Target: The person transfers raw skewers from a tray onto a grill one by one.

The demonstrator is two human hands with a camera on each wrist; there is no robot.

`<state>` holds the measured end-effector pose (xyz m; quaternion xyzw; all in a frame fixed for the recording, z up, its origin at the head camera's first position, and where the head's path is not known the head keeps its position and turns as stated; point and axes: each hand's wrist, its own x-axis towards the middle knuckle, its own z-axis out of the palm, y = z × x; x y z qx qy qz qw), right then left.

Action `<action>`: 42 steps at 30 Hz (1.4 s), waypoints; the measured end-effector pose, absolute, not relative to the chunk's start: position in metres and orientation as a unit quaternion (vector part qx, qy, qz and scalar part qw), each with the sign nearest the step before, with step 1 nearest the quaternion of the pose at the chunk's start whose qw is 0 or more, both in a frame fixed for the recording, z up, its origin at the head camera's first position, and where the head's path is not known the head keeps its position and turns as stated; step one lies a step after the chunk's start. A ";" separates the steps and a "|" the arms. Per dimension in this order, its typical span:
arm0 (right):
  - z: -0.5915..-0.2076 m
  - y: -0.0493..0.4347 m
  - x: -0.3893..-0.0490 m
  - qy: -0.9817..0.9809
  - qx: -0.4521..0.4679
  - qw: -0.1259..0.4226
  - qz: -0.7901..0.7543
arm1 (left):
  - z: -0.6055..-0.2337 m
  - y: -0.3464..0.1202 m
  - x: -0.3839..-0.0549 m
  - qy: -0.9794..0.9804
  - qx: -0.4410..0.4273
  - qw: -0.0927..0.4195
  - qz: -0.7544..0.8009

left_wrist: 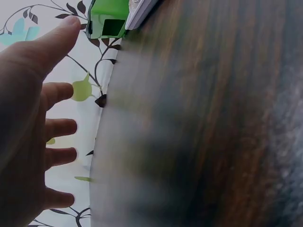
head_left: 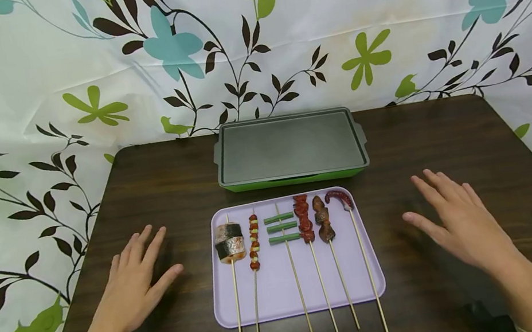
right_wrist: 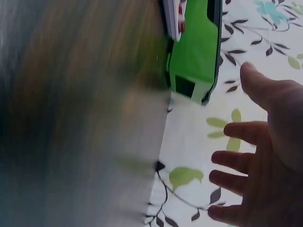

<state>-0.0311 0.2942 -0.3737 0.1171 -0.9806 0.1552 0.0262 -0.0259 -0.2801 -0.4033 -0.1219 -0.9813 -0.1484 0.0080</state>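
Note:
A lilac tray [head_left: 277, 300] lies mid-table with several skewers on it, their sticks reaching past the near edge. From left to right they bear silvery-skinned chunks [head_left: 229, 242], small red and pale pieces [head_left: 254, 243], green bean-like sticks [head_left: 281, 227], red meat-like pieces [head_left: 304, 221], brown chunks [head_left: 324, 220] and a dark red tentacle [head_left: 337, 196]. To the tray's left, my left hand [head_left: 130, 283] holds nothing, fingers spread and pointing forward. My right hand [head_left: 463, 224] is held likewise on the right, thumb toward the tray, palm bare in the right wrist view.
Behind the tray stands a green-bodied grill [head_left: 289, 148] with a flat dark grey top and side handles. The dark wooden table [head_left: 157, 174] ends at a white cloth [head_left: 313, 2] printed with leaves and flowers.

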 end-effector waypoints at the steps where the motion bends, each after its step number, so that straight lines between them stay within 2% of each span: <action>1: -0.373 0.291 -0.031 -0.979 0.117 0.026 0.164 | -0.404 -0.280 -0.025 -0.981 -0.123 0.003 -0.153; 13: -0.376 0.239 -0.019 -0.959 0.100 -0.035 0.261 | -0.414 -0.259 -0.007 -0.971 -0.155 -0.050 -0.177; 21: -0.385 0.215 -0.017 -0.951 0.100 -0.064 0.284 | -0.413 -0.239 0.005 -0.965 -0.193 -0.044 -0.171; 30: -0.393 0.202 -0.016 -0.958 0.059 -0.093 0.264 | -0.412 -0.228 0.015 -0.964 -0.201 -0.053 -0.167; 42: -0.396 0.194 -0.013 -0.962 0.070 -0.083 0.252 | -0.416 -0.223 0.019 -0.967 -0.198 -0.046 -0.154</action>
